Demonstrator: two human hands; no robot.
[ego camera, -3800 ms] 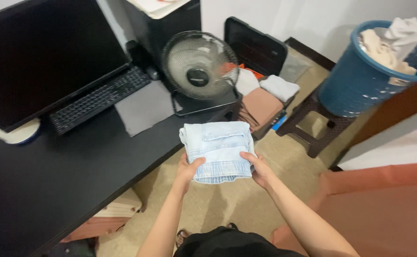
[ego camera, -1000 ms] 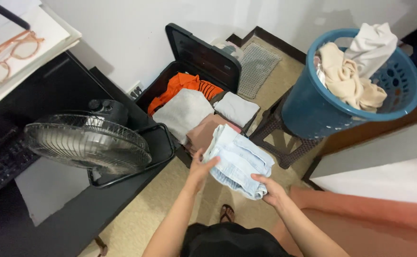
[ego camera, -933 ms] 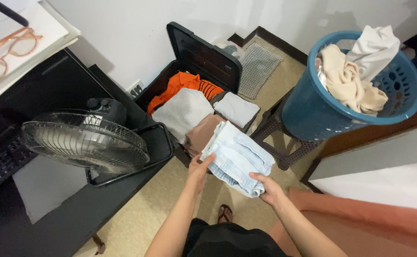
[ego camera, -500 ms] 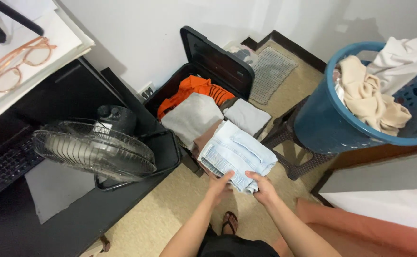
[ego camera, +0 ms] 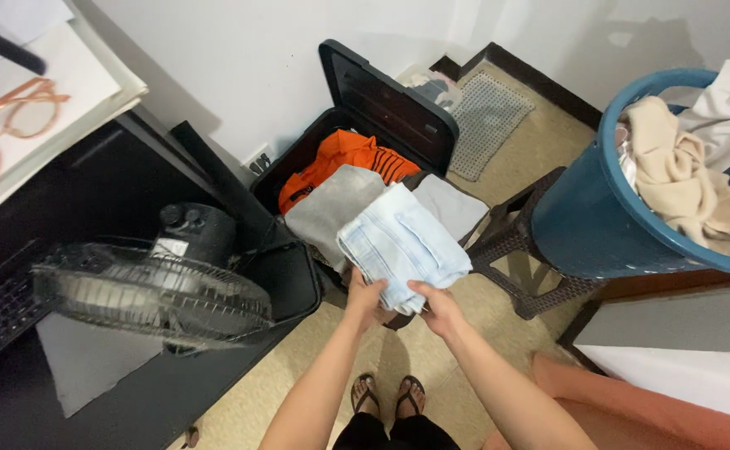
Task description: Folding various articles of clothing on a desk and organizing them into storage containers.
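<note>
— What does the person wear?
— Bare forearms, no sleeves, watch or rings showing; dark shorts or a skirt at the frame's bottom edge, and brown strap sandals (ego camera: 389,393).

Bright even indoor light, soft shadows on wall, fan (ego camera: 152,292) motion-blurred, wide-angle edge distortion
</note>
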